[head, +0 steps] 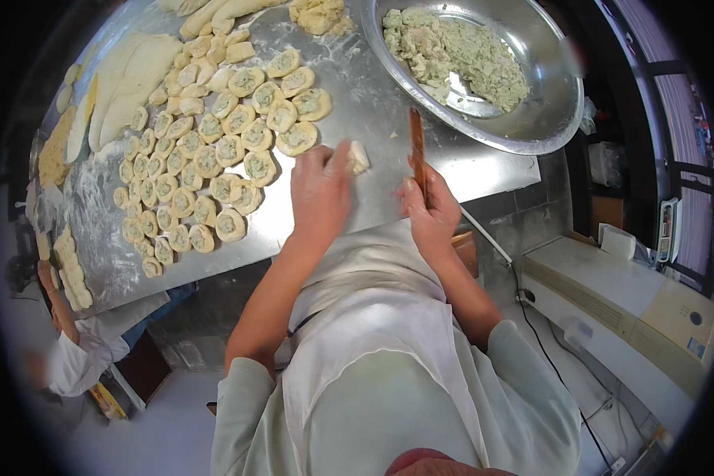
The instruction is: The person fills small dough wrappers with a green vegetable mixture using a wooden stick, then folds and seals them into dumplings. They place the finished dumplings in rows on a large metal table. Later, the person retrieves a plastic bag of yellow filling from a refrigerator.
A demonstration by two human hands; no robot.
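Observation:
My left hand (321,193) is over the steel worktop, its fingers blurred and closed around one side of a small piece of dough (359,158). A flat wooden filling stick (416,134) stands up from my right hand (433,199), gripped between thumb and fingers. Left of my left hand, many rounds of dough topped with green-flecked filling (227,150) lie close together. Beyond my right hand is a wide metal basin (547,128) of pale green minced filling (482,62).
Cut dough pieces (199,74) and a large folded dough slab (134,83) lie farther back on the floured metal worktop (273,229). At the far left, another person's arm (65,315) is beside a strip of dough (72,271). A white appliance (619,297) and cables are at right.

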